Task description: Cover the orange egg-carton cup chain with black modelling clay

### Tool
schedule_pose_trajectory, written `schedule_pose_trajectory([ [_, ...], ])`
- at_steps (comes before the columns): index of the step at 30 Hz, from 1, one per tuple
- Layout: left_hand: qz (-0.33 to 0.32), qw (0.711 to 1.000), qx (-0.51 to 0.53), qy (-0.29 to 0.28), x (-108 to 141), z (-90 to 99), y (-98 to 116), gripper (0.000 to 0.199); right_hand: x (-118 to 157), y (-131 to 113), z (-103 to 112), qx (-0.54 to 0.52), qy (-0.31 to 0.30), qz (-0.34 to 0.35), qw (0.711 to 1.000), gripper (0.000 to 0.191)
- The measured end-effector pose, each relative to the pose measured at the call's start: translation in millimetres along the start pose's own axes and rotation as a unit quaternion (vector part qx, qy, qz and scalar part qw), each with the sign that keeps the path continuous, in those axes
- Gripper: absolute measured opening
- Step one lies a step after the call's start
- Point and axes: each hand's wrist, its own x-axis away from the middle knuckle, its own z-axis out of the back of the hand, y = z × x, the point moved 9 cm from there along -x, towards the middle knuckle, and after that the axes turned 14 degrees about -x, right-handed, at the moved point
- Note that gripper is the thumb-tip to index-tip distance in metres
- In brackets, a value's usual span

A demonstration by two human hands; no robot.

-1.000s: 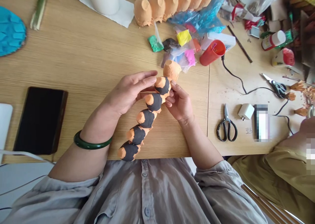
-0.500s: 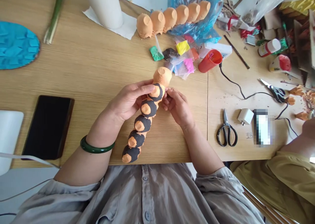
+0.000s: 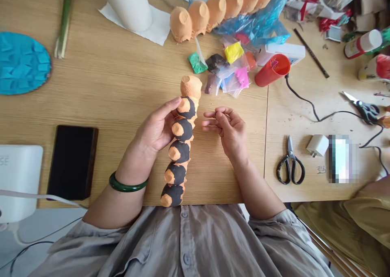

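My left hand (image 3: 160,124) is closed around the upper left side of a bumpy orange strip (image 3: 190,87), which looks like a row of egg-carton cups coated in orange clay. Black clay (image 3: 183,130) covers parts of every bump except the plain orange one at the far end. The strip slants toward me, its near end by the table edge. To its right and apart from it is my right hand (image 3: 230,130), thumb pressed against the fingers in a pinch. Whatever sits in that pinch, if anything, is too small to make out.
A second, all-orange strip (image 3: 216,11) lies at the back by a blue plastic bag (image 3: 258,29). Clay packets (image 3: 233,52), a red cup (image 3: 272,70), scissors (image 3: 290,163) and a charger (image 3: 317,145) are to the right. A black phone (image 3: 73,162) lies left.
My right hand has come away from the strip to the right. My left hand has turned the strip more upright in view. The view has shifted slightly.
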Motion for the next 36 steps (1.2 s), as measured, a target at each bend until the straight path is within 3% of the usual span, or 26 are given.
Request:
schedule_pose_trajectory([
  [4, 0.011, 0.994, 0.11, 0.0, 0.5, -1.7, -1.7, 0.043, 7.7, -3.8, -10.9, 0.047, -0.011, 0.02, 0.999, 0.04],
  [9, 0.007, 0.996, 0.089, 0.018, 2.6, -2.0, 0.2, 0.034, 15.3, 0.8, -21.2, 0.036, -0.032, 0.025, 0.999, 0.039],
  [14, 0.034, 0.994, 0.104, -0.011, 4.2, -11.1, -2.9, 0.036, 20.4, -0.5, -25.7, 0.041, -0.03, 0.017, 0.999, 0.042],
  [20, 0.061, 0.989, 0.135, -0.011, 5.4, -16.3, -5.1, 0.029, 23.8, -13.1, -30.6, 0.085, -0.045, 0.087, 0.992, 0.034],
  [25, 0.059, 0.989, 0.138, 0.011, 6.9, -21.4, -0.7, 0.047, 23.5, -7.0, -30.5, 0.114, -0.083, 0.114, 0.983, 0.039],
  [27, 0.058, 0.988, 0.143, 0.005, 6.7, -23.6, -1.1, 0.045, 23.9, -5.7, -29.3, 0.132, -0.085, 0.121, 0.98, 0.04],
  [33, 0.043, 0.99, 0.131, 0.023, 2.0, -13.3, -9.1, 0.029, 24.7, -11.0, -29.2, 0.141, -0.086, 0.159, 0.973, 0.039],
  [36, 0.007, 0.995, 0.099, 0.033, -1.5, -7.0, -9.2, 0.024, 20.1, -6.8, -26.8, 0.126, -0.086, 0.138, 0.979, 0.039],
])
